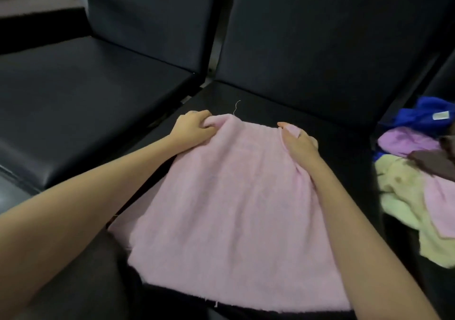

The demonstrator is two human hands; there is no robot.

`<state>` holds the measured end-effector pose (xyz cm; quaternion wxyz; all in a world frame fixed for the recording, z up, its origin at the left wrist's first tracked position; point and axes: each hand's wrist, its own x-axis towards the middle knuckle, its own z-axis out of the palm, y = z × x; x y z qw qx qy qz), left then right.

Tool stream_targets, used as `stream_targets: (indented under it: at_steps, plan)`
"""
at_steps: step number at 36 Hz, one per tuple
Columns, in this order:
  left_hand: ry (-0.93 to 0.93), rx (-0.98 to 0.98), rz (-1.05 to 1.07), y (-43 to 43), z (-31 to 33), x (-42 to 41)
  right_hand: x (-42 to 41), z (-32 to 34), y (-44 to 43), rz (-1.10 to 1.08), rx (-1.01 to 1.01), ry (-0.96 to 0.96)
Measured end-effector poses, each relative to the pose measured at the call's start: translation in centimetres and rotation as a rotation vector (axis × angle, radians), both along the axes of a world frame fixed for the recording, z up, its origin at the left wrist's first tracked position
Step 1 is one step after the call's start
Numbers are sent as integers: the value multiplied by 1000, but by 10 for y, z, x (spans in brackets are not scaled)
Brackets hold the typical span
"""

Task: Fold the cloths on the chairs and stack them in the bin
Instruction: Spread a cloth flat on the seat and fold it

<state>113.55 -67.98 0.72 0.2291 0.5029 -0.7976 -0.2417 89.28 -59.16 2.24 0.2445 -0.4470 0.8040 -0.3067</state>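
As left hand (194,128), right hand (298,142) pinch, pink cloth (234,209) covers seat (270,108).

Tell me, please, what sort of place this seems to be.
Probably a waiting or seating area, though little of the room shows: black padded chairs stand side by side, and loose cloths lie heaped on the right one.

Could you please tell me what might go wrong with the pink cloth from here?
1. The left grip bunches its corner of the pink cloth, while the right grip pinches its corner flat, so the fold may come out skewed.
2. The cloth's near-left part seems to overhang the seat and could slide off.
3. A loose thread at the far edge might snag.
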Motion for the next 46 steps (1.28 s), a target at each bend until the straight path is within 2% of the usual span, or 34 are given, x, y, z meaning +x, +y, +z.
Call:
stream_targets:
  at_steps: [2,6,8,10,13,15,19,24,27,30,32,34,38,44,46]
  plan:
    - [34,25,-29,1,0,0,-1,-3,1,60,41,93]
    - [44,37,-71,5,1,1,-4,-6,-2,157,-47,301]
    - [43,43,-63,6,0,0,-5,-7,-4,183,-17,351]
    - [26,41,-50,6,0,-2,-8,-6,-4,154,33,331]
    - [26,25,-47,7,2,-2,-16,5,4,103,-33,129]
    - [87,18,-44,8,3,0,-24,18,13,105,-64,66]
    - [108,-53,-48,11,3,4,-36,49,31,157,-50,151]
    - [-198,-219,-81,12,14,1,-43,72,60,243,23,262]
    - [-251,-250,-108,18,31,-1,-42,81,75,296,121,323]
    - [-156,-200,-149,26,46,4,-34,84,91,402,238,324]
    - [-44,-72,-213,33,52,12,-28,83,101,427,253,315]
    - [-20,30,-326,39,54,19,-25,79,111,425,274,310]
    - [-214,103,-448,47,52,26,-16,78,132,422,366,333]
    - [-610,-45,-404,58,64,20,-9,85,150,345,422,502]
    - [-736,-175,-388,60,65,18,-10,87,150,319,388,559]
